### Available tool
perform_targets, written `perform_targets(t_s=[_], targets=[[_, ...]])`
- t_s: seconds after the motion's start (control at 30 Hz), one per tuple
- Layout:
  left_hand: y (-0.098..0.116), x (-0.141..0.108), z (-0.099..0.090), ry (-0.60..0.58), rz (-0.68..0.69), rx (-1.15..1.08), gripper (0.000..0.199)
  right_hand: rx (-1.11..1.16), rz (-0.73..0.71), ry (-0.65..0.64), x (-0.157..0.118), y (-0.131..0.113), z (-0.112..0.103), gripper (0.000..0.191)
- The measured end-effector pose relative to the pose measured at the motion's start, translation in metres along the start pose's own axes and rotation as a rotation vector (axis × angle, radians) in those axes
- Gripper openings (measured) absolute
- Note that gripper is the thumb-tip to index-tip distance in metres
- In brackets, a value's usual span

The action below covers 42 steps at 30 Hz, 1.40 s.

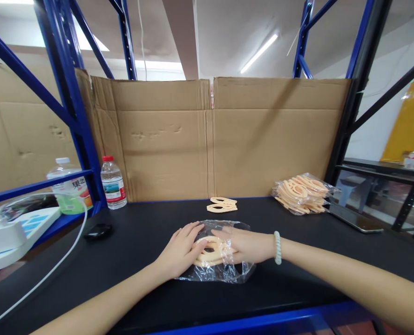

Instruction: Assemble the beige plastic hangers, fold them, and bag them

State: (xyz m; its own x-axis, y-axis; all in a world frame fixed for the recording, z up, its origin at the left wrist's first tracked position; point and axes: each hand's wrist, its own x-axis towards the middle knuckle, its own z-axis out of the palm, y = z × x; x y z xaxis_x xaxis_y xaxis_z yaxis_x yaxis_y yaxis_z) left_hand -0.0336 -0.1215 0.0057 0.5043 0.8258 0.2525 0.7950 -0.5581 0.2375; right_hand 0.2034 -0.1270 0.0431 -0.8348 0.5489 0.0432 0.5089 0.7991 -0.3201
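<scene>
A clear plastic bag (pixel 224 278) lies on the black table, with beige oval ring-shaped pieces (pixel 210 260) at its middle. My left hand (pixel 180 249) rests flat on the bag's left side, fingers stretched out and thumb apart, touching the pieces' left edge. From the right, my right hand (pixel 250 244), a pale beaded bracelet (pixel 277 248) at its wrist, reaches in with its fingers behind the clear film. Its fingers and thumb close around the right end of the beige pieces. The film's glare partly hides those fingertips.
Behind the bag lie loose beige pieces (pixel 222 205). A bagged stack of similar pieces (pixel 300 193) and a phone (pixel 355 217) are at right. At left stand a red-capped water bottle (pixel 113 184), a mouse (pixel 98 231) and a white cable (pixel 58 267). Cardboard (pixel 165 149) walls the back.
</scene>
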Motion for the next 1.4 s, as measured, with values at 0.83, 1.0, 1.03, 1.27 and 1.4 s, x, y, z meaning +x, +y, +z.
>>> perform_targets(t_s=[0.83, 1.0, 1.03, 1.27, 1.4], targets=[[0.001, 0.002, -0.001, -0.032, -0.002, 0.01, 0.054, 0.176, -0.019, 0.059, -0.029, -0.015, -0.032, 0.043], [0.001, 0.004, 0.001, -0.028, -0.012, 0.017, 0.053, 0.601, 0.153, -0.006, -0.027, -0.004, -0.026, 0.06], [0.001, 0.004, 0.001, -0.025, -0.009, 0.015, 0.053, 0.727, 0.188, -0.019, -0.026, -0.002, -0.025, 0.059], [0.0, 0.003, 0.001, -0.008, -0.004, 0.021, 0.051, 1.298, 0.355, 0.07, -0.03, -0.005, -0.017, 0.039], [-0.001, 0.002, 0.001, -0.011, -0.01, 0.026, 0.051, 1.326, 0.374, 0.152, -0.03, -0.009, -0.013, 0.035]])
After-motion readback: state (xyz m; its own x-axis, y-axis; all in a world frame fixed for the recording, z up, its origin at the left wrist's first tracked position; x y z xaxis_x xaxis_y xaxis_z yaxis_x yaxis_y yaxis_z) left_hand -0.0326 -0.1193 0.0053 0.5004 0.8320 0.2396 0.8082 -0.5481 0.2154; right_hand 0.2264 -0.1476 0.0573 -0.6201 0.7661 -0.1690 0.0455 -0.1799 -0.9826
